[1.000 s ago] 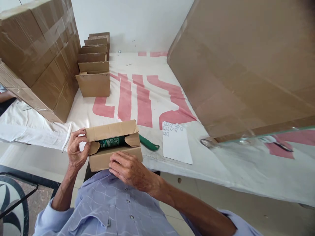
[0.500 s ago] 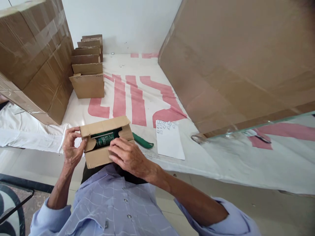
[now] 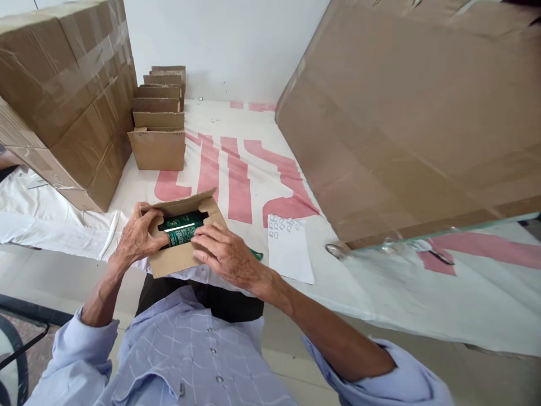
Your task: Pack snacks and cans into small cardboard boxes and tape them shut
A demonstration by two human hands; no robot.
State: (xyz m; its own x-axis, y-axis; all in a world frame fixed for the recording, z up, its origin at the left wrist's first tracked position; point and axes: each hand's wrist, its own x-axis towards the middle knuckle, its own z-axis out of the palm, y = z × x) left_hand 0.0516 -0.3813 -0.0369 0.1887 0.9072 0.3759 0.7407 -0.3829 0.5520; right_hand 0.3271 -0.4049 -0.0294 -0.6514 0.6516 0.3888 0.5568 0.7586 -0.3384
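A small brown cardboard box (image 3: 177,260) rests at the table's near edge with its top flaps partly open. Inside lies a green printed item (image 3: 181,230). My left hand (image 3: 137,235) grips the box's left end, fingers curled over the side flap. My right hand (image 3: 226,256) lies on the box's right side, fingers pressing the flap and front wall. A green handle (image 3: 256,255) of some tool peeks out from behind my right hand on the cloth.
A white sheet with small stickers (image 3: 289,248) lies right of the box. A row of small cardboard boxes (image 3: 158,148) stands at the back left beside taped cartons (image 3: 63,96). A large carton (image 3: 406,113) looms at right. The white cloth (image 3: 236,169) has red markings.
My left hand has moved from pinching the box's left corner to wrapping over its left flap. My right hand shifted up onto the right flap. The box turned slightly.
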